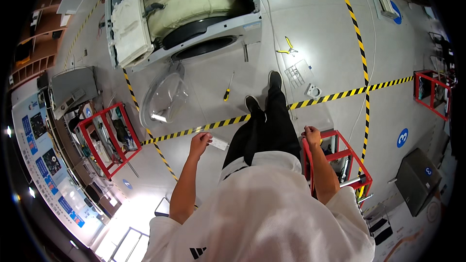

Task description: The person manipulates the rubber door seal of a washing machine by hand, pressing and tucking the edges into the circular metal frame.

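Observation:
My left hand (201, 142) hangs in the air left of my legs, its fingers curled, with nothing visible in them. Over the near edge of a red-framed tool cart (338, 156) is my right hand (312, 136), also closed; whether its fingers touch the red bar or hold something small is hidden. Ahead lies an opened washing machine (189, 9), its pale tub exposed. A clear round door (167, 94) is beside it on the floor. A yellow-and-black screwdriver (228, 87) and yellow-handled pliers (288, 47) lie beyond my feet.
Black-and-yellow tape (213, 125) crosses the grey floor under my legs. A flat gridded tray (295, 75) and a small white part (314, 91) lie right of my shoes. A cable (273, 29) runs along the floor. Another red cart (109, 138) stands left.

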Demonstrator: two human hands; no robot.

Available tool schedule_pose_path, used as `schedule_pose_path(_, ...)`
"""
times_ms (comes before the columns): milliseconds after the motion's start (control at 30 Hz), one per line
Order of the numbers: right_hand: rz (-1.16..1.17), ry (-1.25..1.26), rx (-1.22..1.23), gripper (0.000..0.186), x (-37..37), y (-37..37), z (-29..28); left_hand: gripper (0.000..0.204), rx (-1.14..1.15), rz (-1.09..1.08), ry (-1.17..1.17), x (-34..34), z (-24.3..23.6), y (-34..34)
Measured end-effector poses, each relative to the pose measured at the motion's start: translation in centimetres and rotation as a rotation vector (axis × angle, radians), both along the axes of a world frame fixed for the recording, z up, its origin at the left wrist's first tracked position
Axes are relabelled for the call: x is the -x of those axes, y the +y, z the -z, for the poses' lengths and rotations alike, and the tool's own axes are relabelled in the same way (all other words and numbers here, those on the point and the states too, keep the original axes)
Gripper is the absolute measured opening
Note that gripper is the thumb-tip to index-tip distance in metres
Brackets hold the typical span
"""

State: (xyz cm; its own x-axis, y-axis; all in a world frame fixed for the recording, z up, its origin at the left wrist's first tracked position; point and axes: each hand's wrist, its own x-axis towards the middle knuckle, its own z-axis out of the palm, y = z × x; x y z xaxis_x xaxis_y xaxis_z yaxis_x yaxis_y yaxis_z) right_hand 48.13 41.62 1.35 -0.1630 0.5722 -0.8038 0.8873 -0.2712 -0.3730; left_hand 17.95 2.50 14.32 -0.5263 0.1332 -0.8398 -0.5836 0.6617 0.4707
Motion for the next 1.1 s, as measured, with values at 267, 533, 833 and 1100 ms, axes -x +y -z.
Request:
schedule_pose_path(267,0.03,0.113,0.078,0.03,5.1,6.0,-1.3,0.029,0.018,0.024,0.008,2.4,0.3,6.4)
schedule_pose_path(533,0.093,0.145,0.17,0.03,6.3,10.1,0.3,0.029,-0.089,0.113,0.093,2.9,-0.6,13.0)
schedule_pose_path(833,0.228,0.166,0.161,0.027,5.8,7.0,-1.7,0.026,-0.133,0.241,0.131,5.8,-0.4,14.5)
schedule_pose_path(1100,0.226,0.098,0.13,0.027,0.4,1.1,-1.0,0.027,-0.185,0.241,0.162,6.1,-0.6,11.3)
